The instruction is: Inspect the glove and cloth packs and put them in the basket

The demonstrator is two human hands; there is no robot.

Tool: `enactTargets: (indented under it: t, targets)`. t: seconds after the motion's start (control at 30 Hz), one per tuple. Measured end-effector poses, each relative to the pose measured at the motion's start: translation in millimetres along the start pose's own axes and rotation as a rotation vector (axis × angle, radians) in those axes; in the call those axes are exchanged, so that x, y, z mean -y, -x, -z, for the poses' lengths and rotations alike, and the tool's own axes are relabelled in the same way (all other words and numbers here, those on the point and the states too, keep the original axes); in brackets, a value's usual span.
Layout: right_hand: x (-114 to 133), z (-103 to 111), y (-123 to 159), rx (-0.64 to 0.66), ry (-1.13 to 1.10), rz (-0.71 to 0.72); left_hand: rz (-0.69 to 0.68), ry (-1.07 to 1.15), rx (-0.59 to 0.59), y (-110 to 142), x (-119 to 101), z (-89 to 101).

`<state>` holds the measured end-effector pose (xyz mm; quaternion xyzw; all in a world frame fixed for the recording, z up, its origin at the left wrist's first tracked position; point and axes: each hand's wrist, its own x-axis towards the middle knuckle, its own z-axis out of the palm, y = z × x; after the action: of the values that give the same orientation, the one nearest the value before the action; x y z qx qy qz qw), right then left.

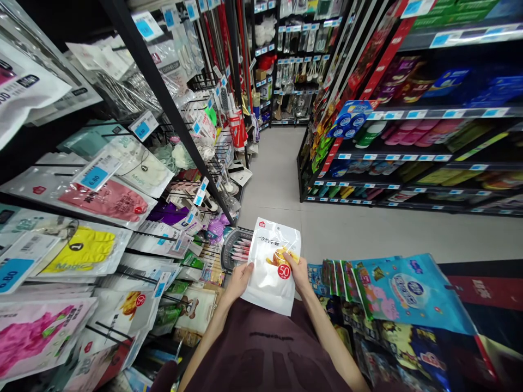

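Observation:
I hold a white plastic packet (270,256) in front of my body, with a red logo at its top, a yellow picture and a red round "50" mark. My left hand (238,280) grips its lower left edge, fingers closed on it. On the packet's right side, by the "50" mark, my right hand (297,270) pinches it. The packet faces up towards me, above my dark maroon top.
Hanging packets of pink and yellow gloves (84,247) fill the black rack (163,92) on my left. Colourful bags (404,291) hang at my right. A grey floor aisle (278,169) runs ahead between dark shelves (408,158) of goods.

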<state>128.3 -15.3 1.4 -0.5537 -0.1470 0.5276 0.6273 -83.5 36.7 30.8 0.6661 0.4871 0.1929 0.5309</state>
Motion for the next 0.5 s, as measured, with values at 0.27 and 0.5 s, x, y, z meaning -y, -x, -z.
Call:
enactTargets:
  t: [0.27, 0.5]
  targets:
    - [2.3, 1.0, -2.5, -0.105, 0.145, 0.089, -0.021, -0.050, 0.032, -4.1, 2.4, 1.2]
    - [3.0, -2.8, -0.6, -0.135, 0.126, 0.102, -0.039, -0.095, 0.016, -3.3, -0.8, 3.4]
